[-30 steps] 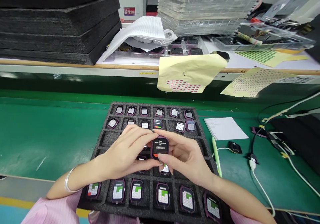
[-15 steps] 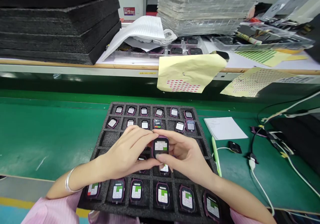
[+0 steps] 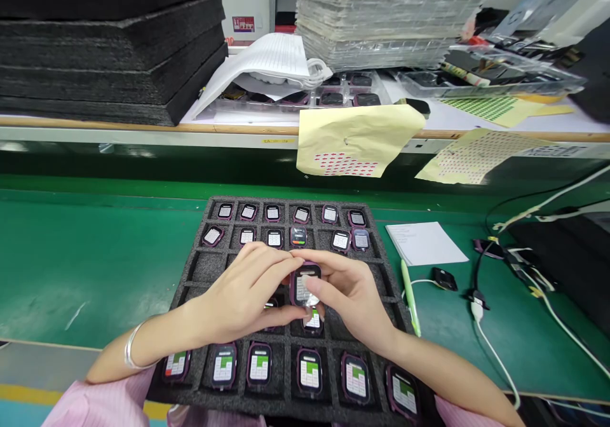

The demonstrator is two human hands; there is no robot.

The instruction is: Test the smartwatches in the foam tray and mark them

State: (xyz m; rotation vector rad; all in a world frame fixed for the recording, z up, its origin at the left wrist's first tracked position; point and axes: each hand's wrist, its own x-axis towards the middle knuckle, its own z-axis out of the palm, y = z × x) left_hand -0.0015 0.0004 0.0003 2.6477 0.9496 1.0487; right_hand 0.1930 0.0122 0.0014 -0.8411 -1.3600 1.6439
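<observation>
Above the middle of the black foam tray (image 3: 193, 281), both hands meet around one purple smartwatch body (image 3: 305, 285), lifted clear of its pocket. The left hand (image 3: 243, 297) closes on the watch from its 9 o'clock side, thumb below and fingers curled over the top edge, while the right hand (image 3: 352, 297) pinches it from 3 o'clock, its thumb lying across the lower part of the screen. A second ago that screen showed a dark page with a line of text and an orange bar; half a second ago it had switched to a white and green test grid, and now it shows a pale grid partly hidden under the right thumb. The change suggests the touches on the screen are stepping the watch through its check pages, so this unit seems close to matching the others. The near row of watches (image 3: 309, 371) at 6 o'clock already displays green and white grids, and the far rows (image 3: 274, 237) at 12 o'clock show pale screens. Several pockets around the hands lie open. A green pen (image 3: 408, 293) and a white notepad (image 3: 426, 243) rest on the green belt (image 3: 86, 262) at 3 o'clock of the tray, with cables (image 3: 490, 338) beyond them.
</observation>
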